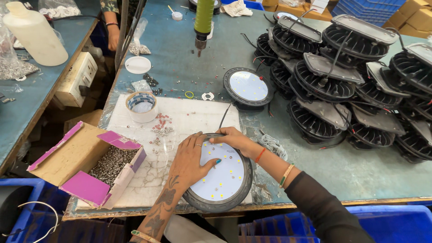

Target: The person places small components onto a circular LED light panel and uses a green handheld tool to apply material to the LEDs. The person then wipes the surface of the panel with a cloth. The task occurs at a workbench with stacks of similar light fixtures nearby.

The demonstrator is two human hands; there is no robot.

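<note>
The fingers [198, 150] of the left hand [189, 164] lie spread flat on the round white LED panel in its black ribbed housing [222, 180], gripping nothing; the right hand [234, 138] curls loosely over the lamp's far rim, fingertips touching it; the lamp sits at the near edge of the blue tabletop [351, 166], face up, its white disc dotted with small yellow diodes; a black wire [225, 116] leads away from it.

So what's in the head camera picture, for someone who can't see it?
Both hands, left hand and right hand, press on a round LED lamp at a blue workbench, beside a box of screws and stacked black lamp housings.
</note>
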